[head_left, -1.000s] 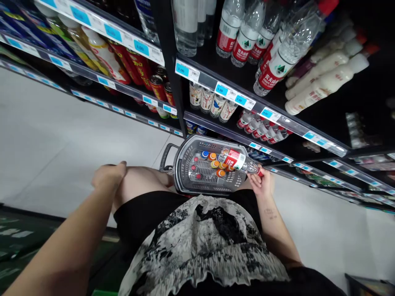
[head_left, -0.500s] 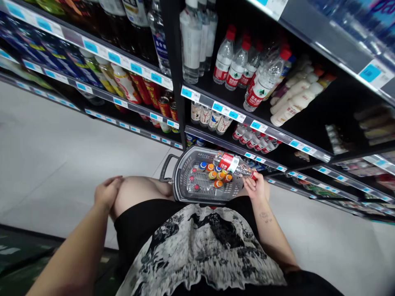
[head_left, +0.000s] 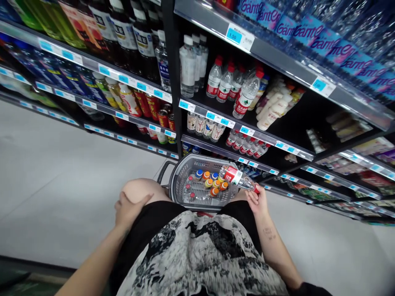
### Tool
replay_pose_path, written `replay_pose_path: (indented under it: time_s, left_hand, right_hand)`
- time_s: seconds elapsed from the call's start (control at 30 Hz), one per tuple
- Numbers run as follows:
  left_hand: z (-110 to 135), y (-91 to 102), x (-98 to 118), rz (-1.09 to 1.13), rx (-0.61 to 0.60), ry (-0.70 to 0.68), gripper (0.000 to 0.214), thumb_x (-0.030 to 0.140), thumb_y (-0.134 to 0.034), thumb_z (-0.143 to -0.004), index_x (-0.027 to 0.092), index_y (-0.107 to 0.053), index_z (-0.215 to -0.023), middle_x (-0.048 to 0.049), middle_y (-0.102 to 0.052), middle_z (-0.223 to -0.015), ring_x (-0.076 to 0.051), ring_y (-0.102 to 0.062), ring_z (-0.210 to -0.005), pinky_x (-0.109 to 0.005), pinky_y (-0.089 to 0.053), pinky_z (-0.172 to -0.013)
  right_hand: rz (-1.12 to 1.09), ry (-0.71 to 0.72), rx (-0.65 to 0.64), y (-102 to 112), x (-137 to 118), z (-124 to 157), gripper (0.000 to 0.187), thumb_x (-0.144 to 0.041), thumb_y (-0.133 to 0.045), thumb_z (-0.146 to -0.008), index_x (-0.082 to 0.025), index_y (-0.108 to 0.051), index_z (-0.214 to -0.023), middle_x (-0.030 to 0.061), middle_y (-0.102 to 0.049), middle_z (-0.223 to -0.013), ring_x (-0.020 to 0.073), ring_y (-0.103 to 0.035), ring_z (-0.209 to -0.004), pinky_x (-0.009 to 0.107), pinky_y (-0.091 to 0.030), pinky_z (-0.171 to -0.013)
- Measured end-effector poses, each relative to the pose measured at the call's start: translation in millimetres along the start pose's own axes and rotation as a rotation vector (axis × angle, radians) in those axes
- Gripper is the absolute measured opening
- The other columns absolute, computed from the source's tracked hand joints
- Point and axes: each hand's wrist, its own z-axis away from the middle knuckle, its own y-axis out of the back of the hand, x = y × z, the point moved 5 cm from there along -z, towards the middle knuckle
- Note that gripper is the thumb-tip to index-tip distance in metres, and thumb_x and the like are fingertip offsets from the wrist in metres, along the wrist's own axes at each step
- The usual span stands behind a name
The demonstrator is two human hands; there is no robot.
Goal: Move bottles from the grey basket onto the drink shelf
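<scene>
My right hand (head_left: 256, 200) is closed on the red-capped end of a clear water bottle (head_left: 237, 178) with a red label. The bottle lies tilted across the right rim of a grey shopping basket (head_left: 180, 179) on the floor in front of me. Inside the basket stand several small bottles (head_left: 210, 183) with orange, blue and red caps. My left hand (head_left: 128, 208) rests flat on my left knee, fingers apart, holding nothing.
Black store shelves (head_left: 212, 113) with blue price tags rise ahead, stocked with water bottles (head_left: 228, 80), white milk-drink bottles (head_left: 274, 109), cans and soft drinks. Pale tiled floor (head_left: 55, 172) stretches to the left and right of me.
The view has tilted upward, showing higher shelves. My left hand slid from the outer side of my knee onto its top. The right hand still holds the bottle over the basket.
</scene>
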Motion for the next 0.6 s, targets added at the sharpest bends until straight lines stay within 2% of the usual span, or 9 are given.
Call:
replay_pose_path:
  time_s: [0.1,0.17,0.3,0.47,0.6]
  left_hand:
    - [27,1.6,13,-0.060,-0.011,0.038,0.127,0.083,-0.066,-0.065,0.016,-0.015,-0.160,-0.0286,-0.022,-0.158,-0.052,-0.034,-0.140,-0.066,-0.040,-0.106]
    - [30,3.7,20,-0.088,0.017,0.041,0.125,0.082,-0.066,-0.066,0.020,-0.014,-0.161,-0.0279,-0.012,-0.162,-0.055,-0.025,-0.143,-0.072,-0.037,-0.105]
    - [7,4.7,26,-0.020,0.037,0.094,0.128,0.090,-0.062,-0.060,0.022,-0.020,-0.160,-0.0276,-0.022,-0.157,-0.056,-0.034,-0.136,-0.074,-0.037,-0.101]
    - [-18,9.1,30,-0.017,0.111,0.113,0.114,0.086,-0.058,-0.064,0.019,-0.035,-0.154,-0.0281,-0.037,-0.147,-0.053,-0.042,-0.130,-0.070,-0.038,-0.102]
    - [-18,17.0,27,-0.018,0.089,0.124,0.109,0.086,-0.047,-0.070,0.018,-0.034,-0.154,-0.0271,-0.040,-0.146,-0.051,-0.043,-0.130,-0.069,-0.039,-0.102]
  right_hand:
    - [0.037,0.027,0.020,13,-5,12,0.032,-0.031,-0.077,-0.064,-0.023,-0.046,-0.066,-0.0166,-0.030,-0.035,0.0012,-0.021,-0.027,0.020,-0.060,-0.081]
    - [0.055,0.038,0.034,17,-8,17,0.034,-0.032,-0.077,-0.064,-0.023,-0.044,-0.064,-0.0160,-0.030,-0.034,0.0014,-0.020,-0.027,0.021,-0.061,-0.080]
    - [0.059,0.075,0.025,6,-15,17,0.041,-0.033,-0.078,-0.066,-0.023,-0.040,-0.062,-0.0157,-0.029,-0.035,0.0022,-0.019,-0.028,0.023,-0.062,-0.074]
    - [0.015,0.079,0.004,-38,-22,-3,0.051,-0.034,-0.081,-0.065,-0.022,-0.031,-0.058,-0.0137,-0.031,-0.036,0.0024,-0.022,-0.030,0.026,-0.063,-0.075]
    - [-0.057,0.055,-0.031,-97,-36,-33,0.052,-0.035,-0.076,-0.070,-0.023,-0.026,-0.059,-0.0140,-0.028,-0.036,0.0035,-0.022,-0.029,0.030,-0.064,-0.072]
